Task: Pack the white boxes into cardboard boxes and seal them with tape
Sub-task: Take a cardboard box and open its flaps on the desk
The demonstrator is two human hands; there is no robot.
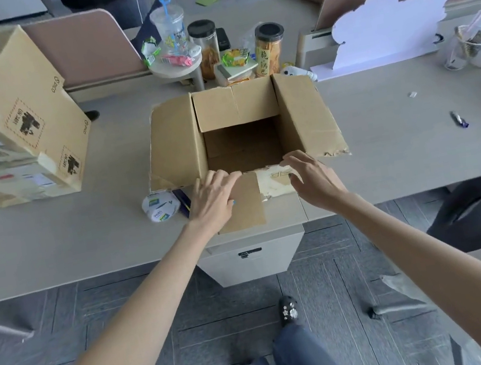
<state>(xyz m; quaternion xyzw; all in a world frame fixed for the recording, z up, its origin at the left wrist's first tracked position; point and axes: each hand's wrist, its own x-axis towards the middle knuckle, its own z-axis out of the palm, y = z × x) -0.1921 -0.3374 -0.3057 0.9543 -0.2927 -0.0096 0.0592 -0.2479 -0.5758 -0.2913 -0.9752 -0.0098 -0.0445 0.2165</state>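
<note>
An open cardboard box [176,142] stands in the middle of the desk, its four flaps spread and its inside bare. My left hand [213,198] rests flat on the near flap [247,205], which hangs over the desk's front edge. My right hand [311,176] lies beside it on the same flap, over a torn white label, fingers spread. A roll of tape [160,207] lies on the desk just left of my left hand. No loose white box shows on the desk.
A stack of cardboard boxes [12,102] fills the desk's left side. Snack jars [269,48], a plastic cup [169,30] and wrappers crowd behind the open box. A white cut-out board [382,28] stands at right. A drawer cabinet [251,257] sits under the desk.
</note>
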